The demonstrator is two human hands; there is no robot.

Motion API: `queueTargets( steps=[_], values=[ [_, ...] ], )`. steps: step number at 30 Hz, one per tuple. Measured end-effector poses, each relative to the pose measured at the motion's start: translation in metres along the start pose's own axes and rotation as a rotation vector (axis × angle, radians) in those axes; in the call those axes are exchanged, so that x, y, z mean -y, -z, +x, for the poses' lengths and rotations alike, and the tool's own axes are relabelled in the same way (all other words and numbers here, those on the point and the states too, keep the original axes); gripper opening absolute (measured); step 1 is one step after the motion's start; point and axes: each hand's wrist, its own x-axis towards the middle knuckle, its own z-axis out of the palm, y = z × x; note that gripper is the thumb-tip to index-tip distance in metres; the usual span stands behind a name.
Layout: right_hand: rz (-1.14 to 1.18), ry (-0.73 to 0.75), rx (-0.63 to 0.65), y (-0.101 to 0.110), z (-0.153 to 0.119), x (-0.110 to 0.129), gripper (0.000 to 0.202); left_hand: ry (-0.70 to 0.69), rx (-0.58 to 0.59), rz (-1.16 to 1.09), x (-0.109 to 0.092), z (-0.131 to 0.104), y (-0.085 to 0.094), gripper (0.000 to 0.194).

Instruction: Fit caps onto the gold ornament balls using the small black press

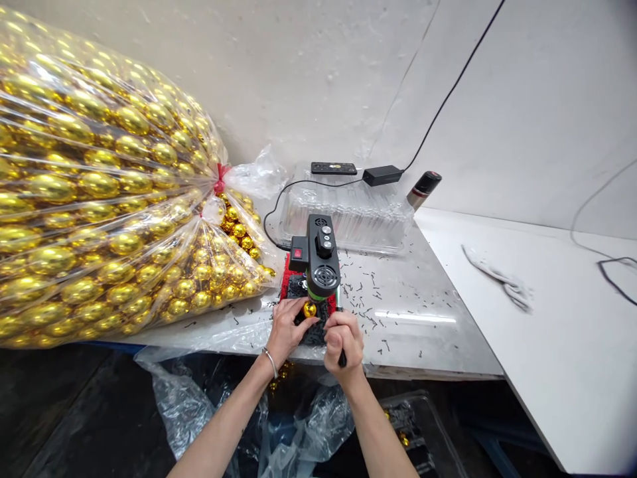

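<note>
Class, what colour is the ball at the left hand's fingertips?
The ball is shiny gold; it shows best in the head view.

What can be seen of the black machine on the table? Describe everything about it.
The black machine stands near the table's front edge, its long head pointing towards the person. The round-ended head looks like plastic, with two round vents, a silvery knob and a side box carrying a red switch. A green band shows below, above a gold ball pinched by the left grip. The right grip closes around a black handle; its joint is hidden.
</note>
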Motion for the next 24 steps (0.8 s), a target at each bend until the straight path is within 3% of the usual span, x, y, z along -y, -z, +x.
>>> queueTargets(
  steps=[6,12,19,22,24],
  values=[
    [0.022,-0.002,-0.113,-0.013,-0.013,-0.011,0.025,-0.014,-0.009,0.004,0.001,0.000,-0.001,0.030],
    [-0.033,0.063,-0.034,-0.014,-0.018,-0.014,0.024,-0.014,-0.013,-0.012,0.001,-0.001,-0.001,0.029],
    [0.048,-0.139,-0.123,0.003,0.027,0.017,0.026,0.020,-0.064,-0.118,-0.002,0.002,0.002,0.032],
    [0.055,-0.213,-0.072,0.013,0.048,0.028,0.027,0.032,-0.082,-0.159,-0.010,-0.018,0.015,0.036],
    [0.058,-0.215,-0.048,0.015,0.052,0.031,0.027,-0.021,-0.015,-0.148,-0.014,-0.044,0.024,0.041]
  ],
)
